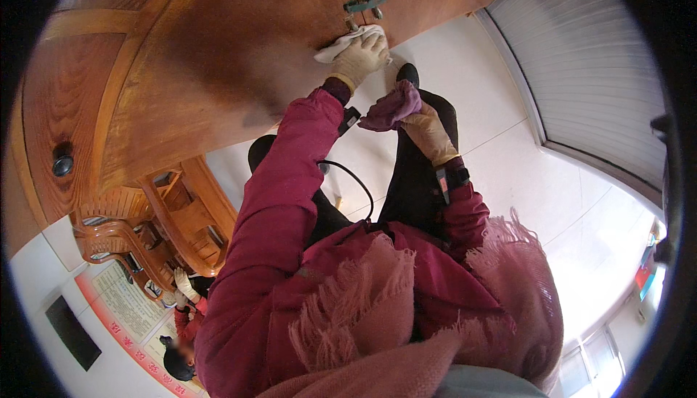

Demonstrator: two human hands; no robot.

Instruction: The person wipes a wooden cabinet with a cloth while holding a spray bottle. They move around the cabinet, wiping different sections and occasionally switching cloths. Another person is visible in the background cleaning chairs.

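My left hand (pixel 361 58), in a pale glove, presses a folded white cloth (pixel 334 50) to the wooden door (pixel 247 42). Just beyond its fingers is a green metal latch (pixel 367 3), with a small metal fitting below it, partly covered by the cloth. Lower and to the right, my right hand (pixel 430 133), gloved as well, grips a crumpled purple cloth (pixel 393 107) away from the door, above my knees.
A grey ribbed panel (pixel 581 71) rises at the right over a pale tiled floor (pixel 501 100). Wooden chairs (pixel 131 227) stand at the lower left, where another person with gloved hands (pixel 185 284) is near a red-and-white wall board (pixel 127 303). A black round knob (pixel 63 164) sits at far left.
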